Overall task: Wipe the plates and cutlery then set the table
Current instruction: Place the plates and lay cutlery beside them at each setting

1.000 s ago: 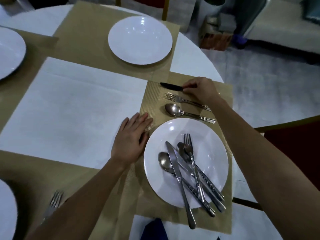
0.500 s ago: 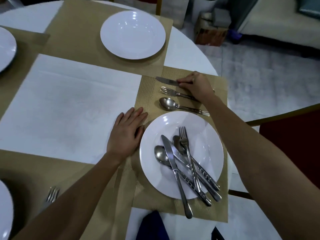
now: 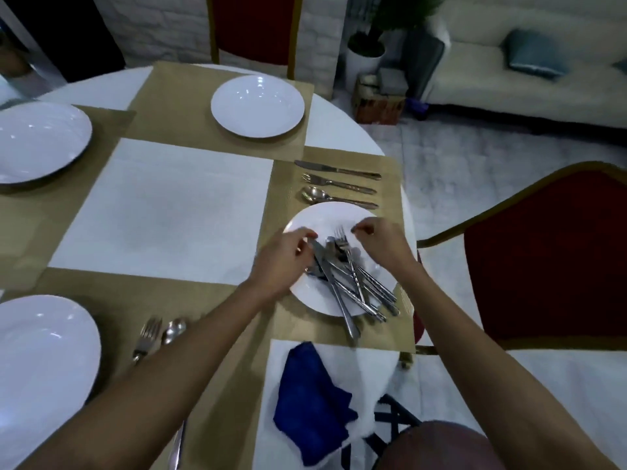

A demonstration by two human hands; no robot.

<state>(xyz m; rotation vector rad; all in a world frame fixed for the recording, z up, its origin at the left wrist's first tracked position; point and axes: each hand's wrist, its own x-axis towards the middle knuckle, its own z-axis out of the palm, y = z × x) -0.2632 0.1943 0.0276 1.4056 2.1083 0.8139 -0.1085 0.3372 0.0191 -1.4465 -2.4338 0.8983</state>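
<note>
Table-setting looks to be the step in hand, since the round white table [image 3: 163, 205] carries four gold woven placemats with a white plate on each, and only two places have cutlery laid out. By my reading, the right-hand gold placemat [image 3: 285, 198] is finished: a steel knife [image 3: 336, 169], steel fork [image 3: 339, 184] and steel spoon [image 3: 336, 197] lie in a neat row on it, just beyond its round white plate [image 3: 325, 212]. That plate serves as the holding dish and contains a loose heap of steel cutlery [image 3: 349, 283], knives, forks and spoons crossed over one another, their handles running over its near rim. The far white plate [image 3: 258, 105] holds nothing, and no cutlery shows beside it or beside the left white plate [image 3: 37, 144], so the next move probably calls for lifting one set clear of the tangle without dragging the rest off. A crumpled blue cloth [image 3: 312, 401] lies at the table's near edge, apart from both hands. The left hand [image 3: 288, 256] rests at the heap's left side with fingers curled onto a knife blade; I cannot tell whether they grip it. The right hand [image 3: 383, 245] hovers over the fork heads, fingers loosely bent, holding nothing.
</note>
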